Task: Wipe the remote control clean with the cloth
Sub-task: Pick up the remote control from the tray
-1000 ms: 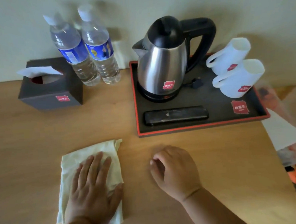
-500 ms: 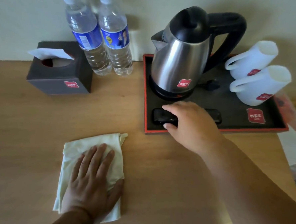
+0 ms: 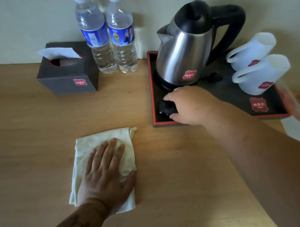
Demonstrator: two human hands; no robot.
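A black remote control (image 3: 165, 108) lies along the front of the black tray (image 3: 223, 91), in front of the kettle. My right hand (image 3: 191, 105) covers most of it, with fingers and thumb curled round its body; only its left end shows. A pale yellow folded cloth (image 3: 102, 142) lies flat on the wooden table, nearer to me and left of the tray. My left hand (image 3: 105, 172) rests flat on the cloth with the fingers straight and spread.
On the tray stand a steel kettle (image 3: 185, 48) and two white cups (image 3: 258, 62) lying on their sides. Two water bottles (image 3: 107, 37) and a dark tissue box (image 3: 67, 71) stand by the wall at the left. White paper (image 3: 297, 130) lies at the right edge.
My right hand went from the table up to the tray and closed round the remote control. My left hand stayed flat on the cloth. The camera moved nearer.
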